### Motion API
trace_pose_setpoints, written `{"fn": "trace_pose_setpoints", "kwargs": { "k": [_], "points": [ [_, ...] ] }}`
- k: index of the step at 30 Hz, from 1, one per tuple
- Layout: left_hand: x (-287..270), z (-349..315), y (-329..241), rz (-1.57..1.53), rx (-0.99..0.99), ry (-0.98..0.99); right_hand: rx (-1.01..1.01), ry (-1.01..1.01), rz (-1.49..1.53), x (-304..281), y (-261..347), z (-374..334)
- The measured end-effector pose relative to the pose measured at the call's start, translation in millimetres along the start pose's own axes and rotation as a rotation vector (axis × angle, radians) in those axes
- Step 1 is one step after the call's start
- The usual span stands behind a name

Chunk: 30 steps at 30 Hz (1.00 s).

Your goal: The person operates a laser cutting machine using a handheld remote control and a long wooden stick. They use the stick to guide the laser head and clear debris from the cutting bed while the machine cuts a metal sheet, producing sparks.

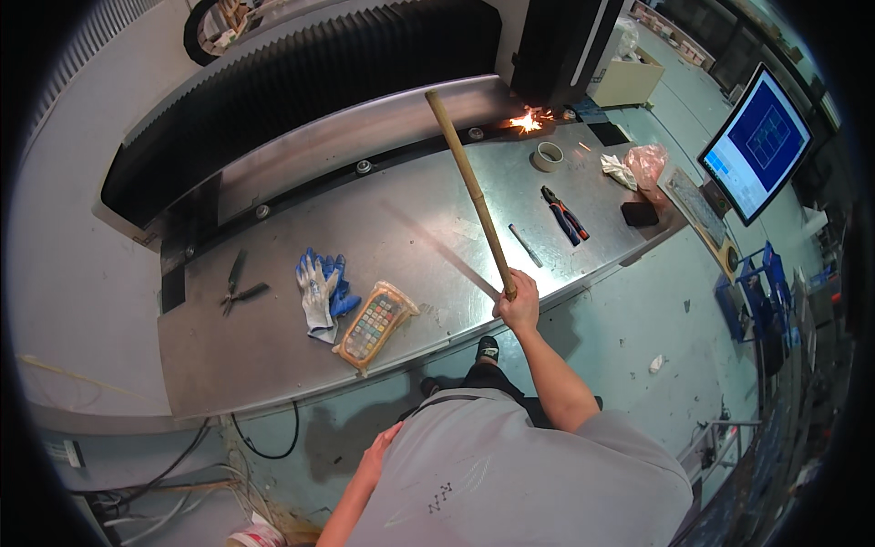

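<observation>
My right hand [519,308] is wrapped round the lower end of a bamboo stick [472,187]. The stick slants up and leftward over the metal table [433,292], its far end near the machine's rail. Against the side of my grey shirt rests my left hand [375,456], fingers stretched out and nothing visible in it. Close to the stick lie a pen [525,246] and pliers [565,217] with dark handles marked in orange and blue. A plastic-wrapped keypad controller [375,325] and white-and-blue work gloves [323,290] lie farther left on the table.
Bright sparks [529,120] fly beneath the machine's dark head at the back. A tape roll [548,157], crumpled tissue [619,171] and a black block [640,214] sit at the right. Dark-handled cutters [239,284] lie left. A monitor [756,143] stands beyond the table's right end.
</observation>
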State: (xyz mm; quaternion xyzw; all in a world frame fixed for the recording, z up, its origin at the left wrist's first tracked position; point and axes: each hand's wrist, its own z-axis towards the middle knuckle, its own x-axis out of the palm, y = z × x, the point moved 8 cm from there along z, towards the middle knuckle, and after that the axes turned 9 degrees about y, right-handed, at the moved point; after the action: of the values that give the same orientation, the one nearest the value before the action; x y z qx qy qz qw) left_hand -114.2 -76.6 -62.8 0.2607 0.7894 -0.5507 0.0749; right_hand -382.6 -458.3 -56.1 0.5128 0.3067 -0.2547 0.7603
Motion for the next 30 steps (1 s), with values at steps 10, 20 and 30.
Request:
{"fn": "trace_pose_setpoints", "kwargs": {
  "k": [10, 20, 30],
  "points": [
    [-0.3, 0.6, -1.6, -0.026, 0.013, -0.001, 0.012, 0.008, -0.012, 0.1, 0.3, 0.4],
    [-3.6, 0.7, -7.7, -0.005, 0.029, -0.010, 0.015, -0.003, -0.020, 1.6, -3.0, -0.4],
    [-3.2, 1.0, -4.9, -0.019, 0.031, 0.002, -0.001, -0.002, -0.006, -0.1, 1.5, -0.5]
  ]
}}
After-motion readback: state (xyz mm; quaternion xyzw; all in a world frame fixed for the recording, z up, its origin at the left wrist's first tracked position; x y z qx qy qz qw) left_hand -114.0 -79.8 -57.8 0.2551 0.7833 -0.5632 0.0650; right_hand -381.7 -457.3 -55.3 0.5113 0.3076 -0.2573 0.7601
